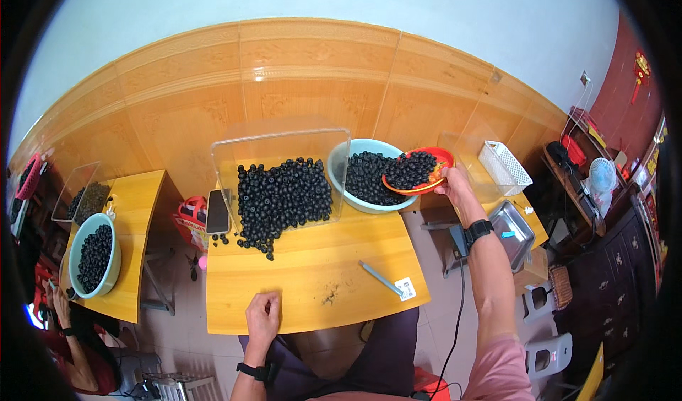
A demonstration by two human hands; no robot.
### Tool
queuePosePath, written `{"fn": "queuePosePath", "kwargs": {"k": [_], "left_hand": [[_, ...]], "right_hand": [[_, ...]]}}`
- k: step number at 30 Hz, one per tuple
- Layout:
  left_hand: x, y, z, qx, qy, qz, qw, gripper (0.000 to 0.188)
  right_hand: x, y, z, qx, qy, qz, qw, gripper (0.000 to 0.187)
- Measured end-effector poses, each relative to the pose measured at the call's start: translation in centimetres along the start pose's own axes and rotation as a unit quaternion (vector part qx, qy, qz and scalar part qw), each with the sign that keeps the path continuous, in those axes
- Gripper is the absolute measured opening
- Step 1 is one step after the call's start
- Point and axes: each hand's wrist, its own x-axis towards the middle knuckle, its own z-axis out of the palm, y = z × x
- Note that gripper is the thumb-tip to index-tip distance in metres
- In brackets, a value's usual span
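Observation:
My right hand [457,185] grips the rim of a shallow red and orange plate [445,158], tilted over the right side of a pale green basin [369,207]. Black beads [410,170] lie on the plate, and more of the same fill much of the basin. My left hand [263,316] rests at the table's near edge with its fingers curled in; nothing shows in them. Ahead of it, a broad pile of black beads [284,196] spreads out of a clear plastic bin [278,137], some loose at its front left.
A grey-blue stick-shaped tool [380,278] and a white printed card [406,289] lie on the wooden table [298,287]. A phone [218,212] stands left of the pile. Rightward are a white basket [506,165] and a metal tray [513,229]. Another person's hand [58,306] is at far left.

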Motion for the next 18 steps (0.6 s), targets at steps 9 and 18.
{"fn": "queuePosePath", "kwargs": {"k": [9, 18], "left_hand": [[0.3, 0.2, 0.3, -0.012, 0.01, -0.004, 1.0, 0.007], [0.4, 0.5, 0.4, -0.01, 0.013, -0.004, 1.0, 0.007]], "right_hand": [[1.9, -2.5, 4.6, -0.249, 0.119, -0.05, 0.96, 0.041], [1.3, -1.4, 7.6, -0.324, 0.084, -0.061, 0.94, 0.032]]}}
